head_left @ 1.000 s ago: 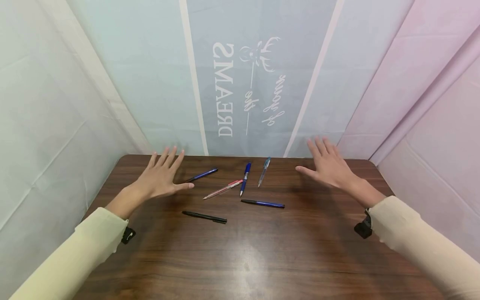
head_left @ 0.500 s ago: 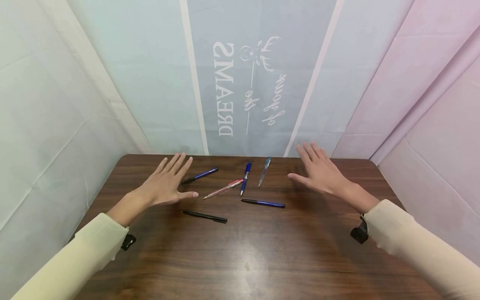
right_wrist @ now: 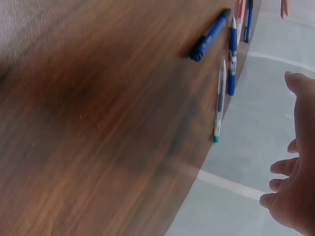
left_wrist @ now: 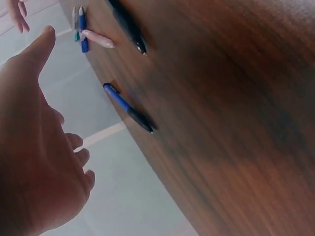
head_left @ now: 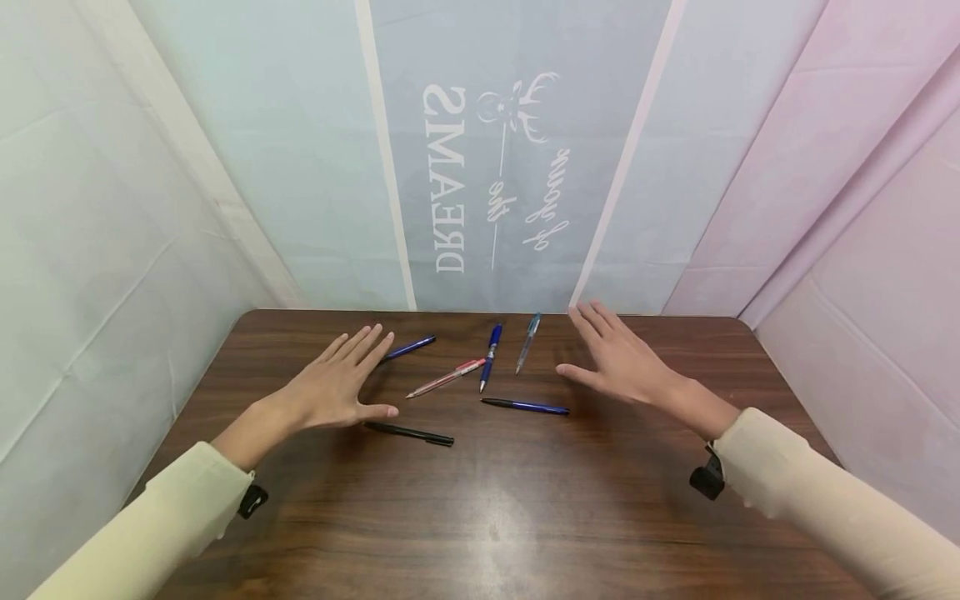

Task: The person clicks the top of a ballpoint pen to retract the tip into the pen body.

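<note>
Pens (head_left: 446, 379), six of them, lie scattered at 6 o'clock in your head view, on a dark brown, wood-grained table (head_left: 637, 517) whose glossy top reflects a pale patch nearer you. Your left hand (head_left: 326, 387) is at 8 o'clock, your right hand (head_left: 622, 362) at 4, both with straight fingers and thumbs spread wide. Beyond the far edge, at 12, you face a blue-grey cloth (head_left: 517, 42) with white lettering and a deer's head turned sideways. Whitish cloth (head_left: 82, 250) stands at 9, pinkish cloth (head_left: 877, 250) at 3.

In your left wrist view, that hand is at 9 o'clock, apart from the table; a blue-and-black pen (left_wrist: 123, 103) lies near centre, a black pen (left_wrist: 127, 25) at 11, and shadow darkens the wood towards 3.

In your right wrist view, that hand is at 4 o'clock, clear of the wood, with pens between 1 and 2.
</note>
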A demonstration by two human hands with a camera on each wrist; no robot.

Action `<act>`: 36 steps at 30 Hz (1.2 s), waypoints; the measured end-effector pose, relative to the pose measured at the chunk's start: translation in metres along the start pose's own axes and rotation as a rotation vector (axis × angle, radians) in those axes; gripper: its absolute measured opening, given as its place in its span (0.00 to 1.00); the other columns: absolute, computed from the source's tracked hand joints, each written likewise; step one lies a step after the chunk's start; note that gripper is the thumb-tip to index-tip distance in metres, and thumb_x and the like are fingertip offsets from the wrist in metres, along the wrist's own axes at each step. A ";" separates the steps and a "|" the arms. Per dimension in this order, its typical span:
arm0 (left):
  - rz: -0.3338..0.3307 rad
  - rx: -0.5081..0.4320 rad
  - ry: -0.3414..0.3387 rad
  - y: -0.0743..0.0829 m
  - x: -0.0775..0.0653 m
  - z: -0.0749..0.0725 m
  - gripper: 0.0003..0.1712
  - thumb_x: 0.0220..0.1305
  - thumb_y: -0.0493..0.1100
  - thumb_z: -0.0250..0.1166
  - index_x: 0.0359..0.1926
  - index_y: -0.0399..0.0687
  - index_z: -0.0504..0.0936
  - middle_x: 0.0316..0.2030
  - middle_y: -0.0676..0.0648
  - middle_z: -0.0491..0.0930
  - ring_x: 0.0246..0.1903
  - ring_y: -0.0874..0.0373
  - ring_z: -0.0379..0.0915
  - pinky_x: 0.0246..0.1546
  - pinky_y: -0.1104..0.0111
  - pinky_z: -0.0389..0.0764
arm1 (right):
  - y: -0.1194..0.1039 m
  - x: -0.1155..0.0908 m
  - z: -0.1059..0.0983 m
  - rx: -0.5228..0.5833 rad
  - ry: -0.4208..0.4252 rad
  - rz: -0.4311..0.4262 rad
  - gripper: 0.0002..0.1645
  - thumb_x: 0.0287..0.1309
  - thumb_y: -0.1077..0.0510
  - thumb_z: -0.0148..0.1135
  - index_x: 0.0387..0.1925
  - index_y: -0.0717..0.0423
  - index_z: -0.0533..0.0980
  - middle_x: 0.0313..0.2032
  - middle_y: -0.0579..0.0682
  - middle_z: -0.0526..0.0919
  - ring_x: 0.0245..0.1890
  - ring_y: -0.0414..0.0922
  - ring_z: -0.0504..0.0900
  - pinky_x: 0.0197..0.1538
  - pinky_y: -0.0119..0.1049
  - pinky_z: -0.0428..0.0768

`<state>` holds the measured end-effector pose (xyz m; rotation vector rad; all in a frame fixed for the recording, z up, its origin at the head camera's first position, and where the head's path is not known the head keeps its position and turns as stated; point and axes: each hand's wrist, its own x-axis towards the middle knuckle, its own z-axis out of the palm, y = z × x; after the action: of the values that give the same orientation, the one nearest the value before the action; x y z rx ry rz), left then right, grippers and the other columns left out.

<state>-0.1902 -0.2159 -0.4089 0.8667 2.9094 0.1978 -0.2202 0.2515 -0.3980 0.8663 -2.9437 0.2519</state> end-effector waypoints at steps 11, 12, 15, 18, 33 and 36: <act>0.067 -0.035 0.018 0.003 -0.008 0.009 0.65 0.67 0.76 0.63 0.85 0.40 0.46 0.84 0.33 0.44 0.82 0.35 0.44 0.81 0.39 0.48 | -0.016 0.002 0.013 0.066 0.020 -0.055 0.59 0.71 0.30 0.62 0.84 0.62 0.50 0.82 0.63 0.54 0.83 0.63 0.49 0.81 0.62 0.56; 0.074 -0.042 0.025 0.003 -0.008 0.010 0.65 0.67 0.76 0.63 0.85 0.39 0.47 0.84 0.33 0.44 0.81 0.34 0.44 0.81 0.39 0.48 | -0.017 0.002 0.014 0.067 0.018 -0.057 0.59 0.71 0.30 0.62 0.84 0.62 0.50 0.82 0.62 0.53 0.83 0.62 0.48 0.81 0.61 0.56; 0.093 -0.046 0.041 0.003 -0.010 0.013 0.65 0.66 0.77 0.62 0.85 0.40 0.48 0.84 0.34 0.45 0.81 0.34 0.46 0.80 0.39 0.51 | -0.020 0.003 0.017 0.076 0.017 -0.064 0.60 0.71 0.30 0.62 0.84 0.62 0.50 0.83 0.61 0.53 0.83 0.61 0.47 0.81 0.61 0.56; 0.119 -0.044 0.060 0.002 -0.011 0.017 0.66 0.66 0.77 0.63 0.85 0.40 0.48 0.83 0.33 0.47 0.81 0.33 0.47 0.79 0.39 0.53 | -0.023 0.004 0.020 0.083 0.015 -0.071 0.60 0.70 0.29 0.61 0.83 0.62 0.50 0.83 0.61 0.53 0.83 0.61 0.48 0.81 0.61 0.57; 0.175 -0.089 -0.004 0.003 -0.017 0.021 0.67 0.64 0.71 0.70 0.84 0.37 0.47 0.83 0.31 0.46 0.81 0.34 0.45 0.80 0.39 0.51 | -0.045 0.002 0.032 0.125 -0.009 -0.133 0.59 0.71 0.30 0.61 0.84 0.60 0.50 0.83 0.60 0.53 0.83 0.58 0.49 0.80 0.58 0.61; 0.181 -0.112 -0.025 0.003 -0.019 0.021 0.67 0.64 0.69 0.72 0.84 0.38 0.47 0.83 0.32 0.45 0.82 0.35 0.44 0.81 0.40 0.49 | -0.050 0.002 0.035 0.134 -0.011 -0.156 0.58 0.71 0.30 0.61 0.84 0.60 0.51 0.83 0.60 0.54 0.83 0.58 0.50 0.79 0.58 0.63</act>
<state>-0.1701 -0.2212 -0.4283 1.1040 2.7653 0.3570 -0.1953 0.2031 -0.4249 1.1103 -2.8761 0.4399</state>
